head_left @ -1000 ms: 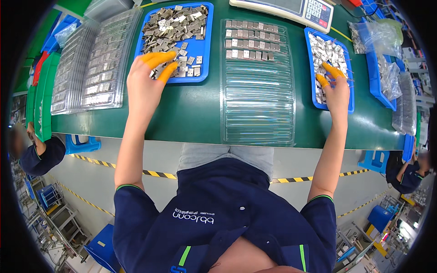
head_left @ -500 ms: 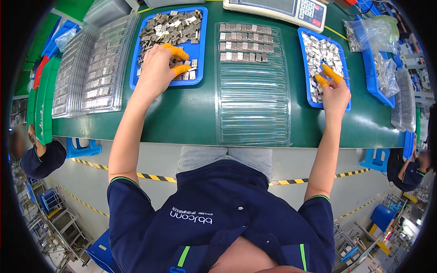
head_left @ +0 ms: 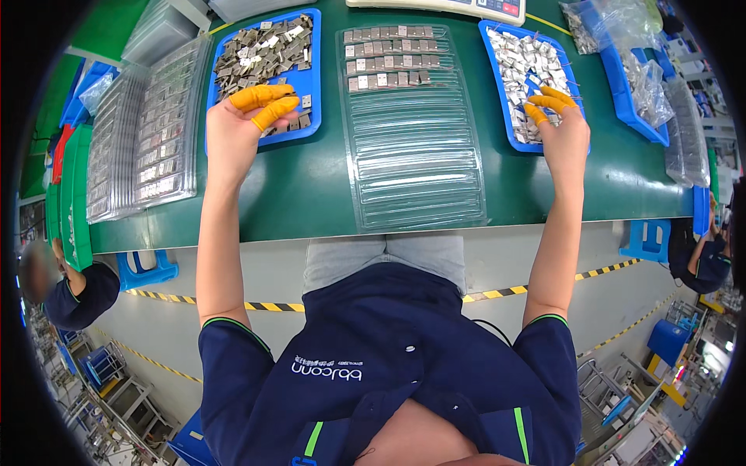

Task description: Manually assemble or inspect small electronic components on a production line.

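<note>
Left of the clear, ribbed plastic tray (head_left: 417, 167), the left hand (head_left: 235, 130) curls over flat, silver metal pieces (head_left: 268, 53); right of it, the right hand (head_left: 567, 132) bends over small, white, blocky parts (head_left: 528, 64). Whether either grips anything, I cannot tell. Such loose heaping could let a hasty pinch spill neighbours.

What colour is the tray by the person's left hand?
The tray is blue, seen best in the head view.

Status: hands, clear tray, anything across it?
Left hand at metal pieces, right hand at white parts; grip contents unclear. Clear tray between: four far rows hold pieces. Scale beyond, not across.
</note>
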Motion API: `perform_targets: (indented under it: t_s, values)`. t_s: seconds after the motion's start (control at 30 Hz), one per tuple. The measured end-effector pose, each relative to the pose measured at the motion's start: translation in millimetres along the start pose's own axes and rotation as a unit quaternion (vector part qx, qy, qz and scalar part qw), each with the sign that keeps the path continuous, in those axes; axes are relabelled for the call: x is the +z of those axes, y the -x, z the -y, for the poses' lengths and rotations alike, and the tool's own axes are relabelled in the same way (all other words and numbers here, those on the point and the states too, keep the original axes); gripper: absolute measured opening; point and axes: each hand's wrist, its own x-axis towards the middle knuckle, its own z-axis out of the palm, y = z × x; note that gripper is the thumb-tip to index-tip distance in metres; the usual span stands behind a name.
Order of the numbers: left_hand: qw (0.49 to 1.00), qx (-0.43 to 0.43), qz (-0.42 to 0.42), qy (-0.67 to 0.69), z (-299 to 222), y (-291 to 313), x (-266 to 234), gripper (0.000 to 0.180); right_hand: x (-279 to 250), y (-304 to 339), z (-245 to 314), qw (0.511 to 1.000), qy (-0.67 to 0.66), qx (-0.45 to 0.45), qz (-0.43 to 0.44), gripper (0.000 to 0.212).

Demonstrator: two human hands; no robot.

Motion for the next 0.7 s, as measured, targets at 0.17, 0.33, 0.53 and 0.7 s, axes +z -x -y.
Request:
perform_targets:
  t_s: [0.17, 0.33, 0.53, 0.7]
  values:
    - [0.978, -0.071, 0.029, 0.195, -14, 15, 16, 0.021, -6, -1, 9, 0.993, -0.061, 0.089, -0.049, 0.017]
    - [0.935, -0.093, 0.100, 0.327, -6, 23, 36, 0.027, -1, -1, -2, 0.968, -0.208, 0.136, -0.022, 0.016]
    - [0.891, -0.129, 0.137, 0.412, -12, 34, 62, 0.029, 3, 28, 45, 0.910, -0.390, 0.139, 0.005, 0.026]
    - [0.967, 0.059, 0.108, 0.222, -30, 45, 82, 0.024, -7, 66, 120, 0.705, -0.655, 0.186, 0.199, 0.027]
